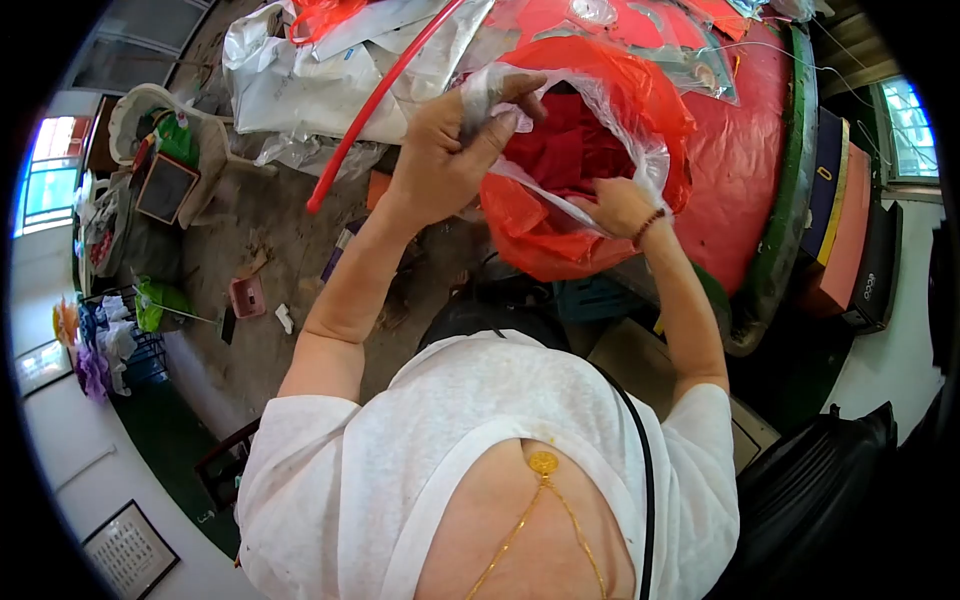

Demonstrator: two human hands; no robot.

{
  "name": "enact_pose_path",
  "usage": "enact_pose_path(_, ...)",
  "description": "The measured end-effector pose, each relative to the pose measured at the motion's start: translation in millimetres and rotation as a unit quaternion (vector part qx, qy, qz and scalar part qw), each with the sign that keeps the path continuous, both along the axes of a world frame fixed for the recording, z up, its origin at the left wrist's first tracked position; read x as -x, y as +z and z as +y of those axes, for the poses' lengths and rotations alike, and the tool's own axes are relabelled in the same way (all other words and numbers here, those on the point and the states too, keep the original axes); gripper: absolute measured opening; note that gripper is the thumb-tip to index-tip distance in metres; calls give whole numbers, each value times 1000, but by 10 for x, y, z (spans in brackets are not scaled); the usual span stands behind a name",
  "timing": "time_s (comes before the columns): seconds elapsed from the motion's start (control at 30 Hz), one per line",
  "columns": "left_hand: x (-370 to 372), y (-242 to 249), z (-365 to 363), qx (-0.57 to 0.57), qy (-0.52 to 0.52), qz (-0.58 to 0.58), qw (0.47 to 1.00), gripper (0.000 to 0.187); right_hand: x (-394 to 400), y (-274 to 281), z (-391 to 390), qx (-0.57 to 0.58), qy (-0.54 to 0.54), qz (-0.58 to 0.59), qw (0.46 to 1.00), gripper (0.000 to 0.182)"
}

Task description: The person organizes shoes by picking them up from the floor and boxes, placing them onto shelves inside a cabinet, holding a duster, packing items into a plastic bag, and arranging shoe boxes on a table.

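Note:
A red plastic bag with a clear plastic liner stands open at the near edge of the red-covered table. Dark red cloth lies bunched inside. At the bag's far left rim, my left hand is closed on the clear liner, its edge wrapped over the fingers. My right hand, with a beaded bracelet at the wrist, reaches over the near right rim against the cloth. Its fingers are curled, and what they grip is partly hidden.
A red rod slants across at the left of the bag. White plastic sheeting and clear packets lie beyond. Boxes stand at right. A chair holding things and a pink basket are at left.

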State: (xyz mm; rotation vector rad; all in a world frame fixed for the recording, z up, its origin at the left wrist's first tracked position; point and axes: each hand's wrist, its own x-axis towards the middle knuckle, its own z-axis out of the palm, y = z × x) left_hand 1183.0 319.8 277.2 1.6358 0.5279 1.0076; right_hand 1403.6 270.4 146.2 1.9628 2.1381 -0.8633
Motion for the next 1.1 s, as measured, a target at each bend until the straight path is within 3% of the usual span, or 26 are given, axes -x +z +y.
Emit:
enact_pose_path(0.13,7,-32,-72,-64,41,94,993,35,-339,77,-282,-19,-72,-15,997,58)
enact_pose_path(0.2,16,-55,-80,-86,47,116,988,36,-438,120,-378,-89,-97,-1,991,68)
enact_pose_path(0.27,13,-65,-92,-107,47,130,985,37,-465,75,-404,-84,-96,6,992,69)
enact_pose_path(0.47,-21,-110,-69,-150,40,124,980,37,-245,-114,-178,-62,-51,11,997,48)
enact_pose_path(0.53,-34,-93,-73,-190,35,100,976,37,-78,-197,53,-189,-2,5,982,54)
enact_pose_path(0.6,-75,19,-152,-113,10,107,988,35,62,-344,395,-308,68,20,949,73)
enact_pose_path(0.73,-46,169,-168,-143,18,145,979,33,225,-467,794,-354,76,-62,930,89)
enact_pose_path(0.8,16,195,-133,-102,42,202,973,32,241,-327,827,-245,31,-37,968,100)
enact_pose_path(0.83,24,152,-80,-102,44,203,973,32,209,-473,860,-271,7,-5,962,85)
enact_pose_path(0.87,16,90,-6,-142,55,141,978,31,186,-496,840,-271,8,-5,963,85)
enact_pose_path(0.93,39,34,31,-181,66,78,978,30,142,-544,773,-205,6,-30,978,63)
enact_pose_path(0.97,49,59,29,-159,77,90,980,28,140,-549,671,-266,29,-27,963,40)
enact_pose_path(1.1,74,85,62,-131,96,114,980,25,90,-324,233,-262,91,0,961,29)
